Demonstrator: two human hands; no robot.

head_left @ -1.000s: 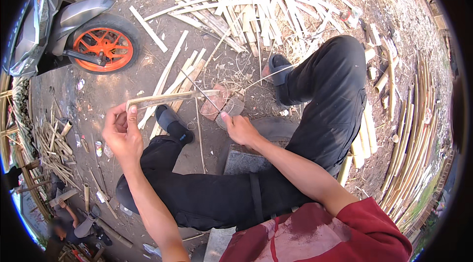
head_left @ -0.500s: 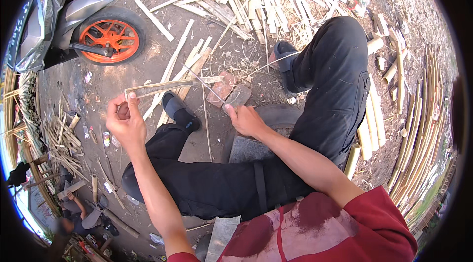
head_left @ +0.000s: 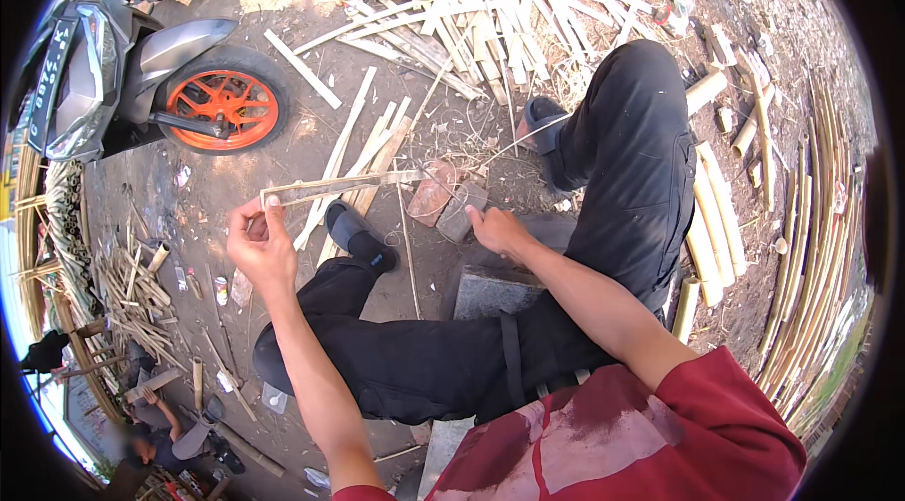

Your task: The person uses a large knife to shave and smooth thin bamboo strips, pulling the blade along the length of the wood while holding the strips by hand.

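My left hand point(head_left: 262, 242) pinches one end of a split bamboo strip point(head_left: 330, 188) between thumb and fingers. The strip's far end reaches a reddish brick point(head_left: 431, 197), beside which lies a greyer brick point(head_left: 461, 216). My right hand point(head_left: 498, 230) is closed around the handle of a knife point(head_left: 451, 195). Its thin blade, seen nearly edge-on, points up and left across the bricks, close to the strip's far end. Whether blade and strip touch, I cannot tell.
Split bamboo strips point(head_left: 481, 16) lie heaped ahead. A motorcycle with an orange front wheel point(head_left: 224, 110) stands at the far left. Thick bamboo pieces point(head_left: 709, 218) and long poles point(head_left: 801, 246) lie to the right. Another person point(head_left: 165, 440) sits at the lower left, near scattered offcuts point(head_left: 141, 303).
The knife blade has swung lower, closer to the bricks. Both hands sit slightly further right in the picture, as the whole view has shifted. The grip on strip and knife looks the same.
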